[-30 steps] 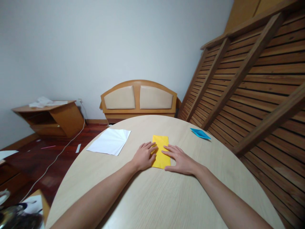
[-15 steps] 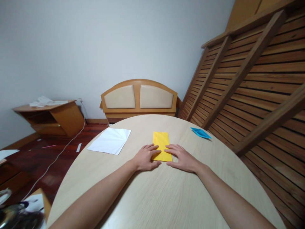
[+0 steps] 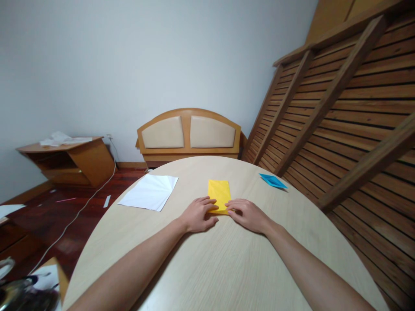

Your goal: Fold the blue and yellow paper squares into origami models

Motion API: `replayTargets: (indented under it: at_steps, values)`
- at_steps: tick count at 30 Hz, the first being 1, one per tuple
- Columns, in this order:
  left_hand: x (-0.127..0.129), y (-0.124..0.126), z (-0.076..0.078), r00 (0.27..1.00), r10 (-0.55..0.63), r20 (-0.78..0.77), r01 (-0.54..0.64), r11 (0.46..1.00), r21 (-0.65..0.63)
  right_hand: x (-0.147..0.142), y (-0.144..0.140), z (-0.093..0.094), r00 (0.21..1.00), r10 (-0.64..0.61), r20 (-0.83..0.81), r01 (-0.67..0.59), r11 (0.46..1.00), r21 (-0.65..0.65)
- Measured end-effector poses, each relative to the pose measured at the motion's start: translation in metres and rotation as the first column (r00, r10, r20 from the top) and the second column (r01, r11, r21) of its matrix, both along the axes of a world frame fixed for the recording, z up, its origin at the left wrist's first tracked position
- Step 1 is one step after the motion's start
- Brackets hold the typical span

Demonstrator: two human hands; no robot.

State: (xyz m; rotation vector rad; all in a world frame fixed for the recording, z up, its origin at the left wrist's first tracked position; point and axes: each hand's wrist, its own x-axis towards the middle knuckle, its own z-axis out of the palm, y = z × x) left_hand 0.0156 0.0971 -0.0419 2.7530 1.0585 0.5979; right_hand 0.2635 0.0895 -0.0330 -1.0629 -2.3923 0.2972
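Head view: two bare arms reach out over a round, light wood table (image 3: 227, 268). A yellow paper (image 3: 219, 192), folded into a long strip, lies flat on the table near the middle, pointing away toward 12 o'clock.

The left hand (image 3: 197, 214) rests at the near left corner of the yellow paper, at about 7 o'clock from it. Its fingers (image 3: 207, 202) are stretched out and lie flat on the paper's near edge — pressing, not pinching. The right hand (image 3: 248, 214) sits at the near right corner, at about 5 o'clock from the paper. Its fingers (image 3: 234, 203) are bent a little and the tips touch the paper's near edge; I cannot tell if they pinch it. The two hands are close together with the paper's end between them.

A white paper (image 3: 149, 191) lies flat at 10 o'clock from the hands, near the table's edge. A small blue paper (image 3: 272, 181) — folded up — lies at 2 o'clock.
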Motion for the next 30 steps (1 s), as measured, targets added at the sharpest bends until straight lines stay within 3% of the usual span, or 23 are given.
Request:
replayTargets:
  at_steps: [7, 13, 17, 21, 27, 30]
  values:
    - [0.001, 0.000, 0.003, 0.997, 0.037, 0.070, -0.037, 0.999, -0.006, 0.000, -0.003, 0.005, 1.000, -0.025, -0.004, 0.025, 1.000, 0.001]
    - [0.001, -0.002, 0.007, 0.999, 0.044, 0.018, -0.044, 0.999, 0.004, 0.005, 0.003, -0.006, 1.000, -0.022, -0.021, 0.022, 1.000, 0.002]
    - [0.001, -0.004, 0.007, 0.995, 0.074, 0.068, -0.073, 0.997, -0.020, 0.006, 0.008, -0.009, 0.998, -0.015, -0.068, 0.012, 0.999, -0.048]
    - [0.001, -0.003, 0.006, 0.969, 0.151, 0.193, -0.144, 0.988, -0.052, 0.004, 0.009, -0.009, 0.983, -0.067, -0.172, 0.040, 0.987, -0.156]
    - [0.000, 0.001, 0.004, 0.958, 0.222, 0.179, -0.208, 0.973, -0.096, -0.002, 0.009, -0.012, 0.905, -0.197, -0.376, 0.089, 0.954, -0.286]
    - [0.000, 0.003, 0.002, 0.938, 0.235, 0.255, -0.212, 0.971, -0.114, -0.006, 0.007, -0.012, 0.865, -0.192, -0.464, 0.053, 0.954, -0.295]
